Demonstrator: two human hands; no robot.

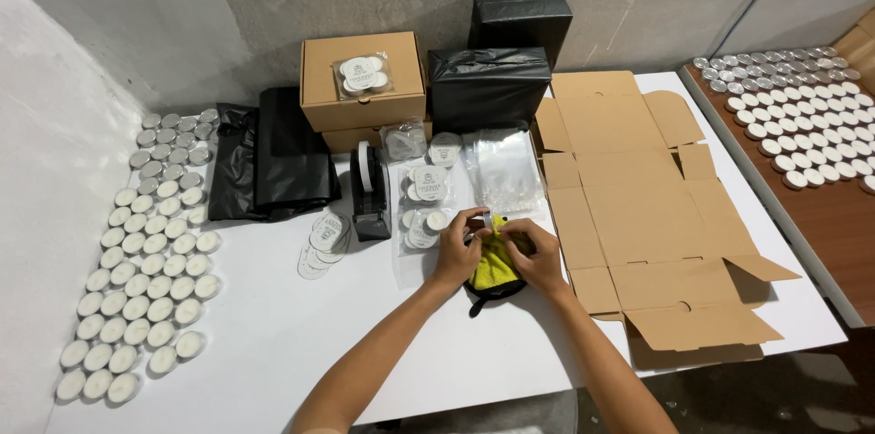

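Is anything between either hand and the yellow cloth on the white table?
Nothing visible. The left hand and right hand are both already on the yellow cloth, which lies over a black item whose kind I cannot tell.

closed tan box (363,78) rear centre | two black wrapped parcels (488,86) beside it | flat unfolded carton (638,206) right

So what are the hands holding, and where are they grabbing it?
Both hands hold a yellow cloth with a dark edge. The left hand pinches its top left side, the right hand its top right side. Anything small between the fingertips is too tiny to tell.
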